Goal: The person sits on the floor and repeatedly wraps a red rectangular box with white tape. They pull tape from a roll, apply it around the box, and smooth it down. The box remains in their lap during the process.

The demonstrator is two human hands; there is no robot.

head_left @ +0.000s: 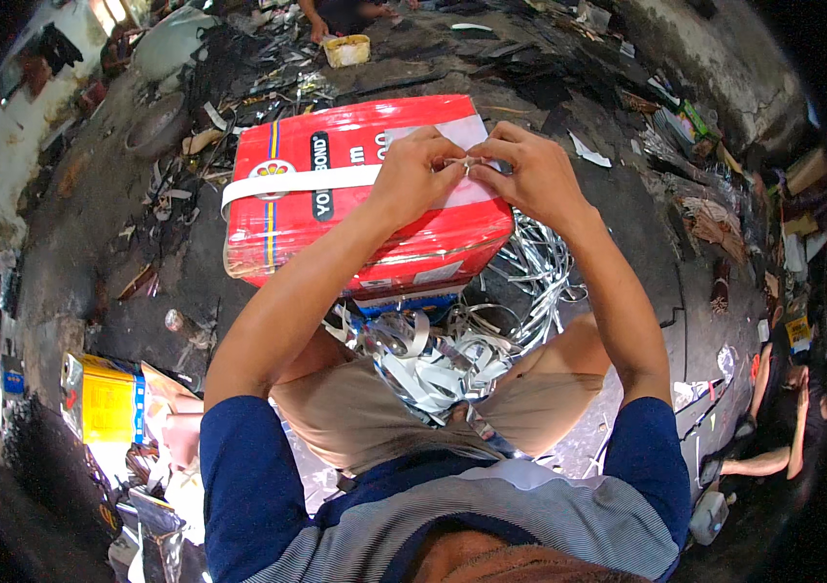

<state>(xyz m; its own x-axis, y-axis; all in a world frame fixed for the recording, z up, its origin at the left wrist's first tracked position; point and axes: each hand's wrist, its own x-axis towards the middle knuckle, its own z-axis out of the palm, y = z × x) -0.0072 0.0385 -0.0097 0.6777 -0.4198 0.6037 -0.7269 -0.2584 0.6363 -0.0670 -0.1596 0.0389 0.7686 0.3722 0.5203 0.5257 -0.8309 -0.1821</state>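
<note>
Both hands meet over the right part of a red box (287,228), fingertips almost touching. My left hand (420,173) is closed in a pinch, and so is my right hand (528,175). Between the fingertips is a small pale bit, too small to name. A flat white strip (336,178) lies across the box top from its left edge and disappears under my left hand. Beneath my hands, a pale sheet (467,131) covers part of the box top. A tangle of shiny silver and white strips (433,364) fills my lap, with more silver strips (540,277) beside the box.
A yellow and blue tin (107,398) stands at the left. Scraps litter the dark floor (73,291). Ahead, another person's hand is at a yellow container (346,51); another person's bare limbs (773,428) show at the right. A blue thing (409,303) sits under the box.
</note>
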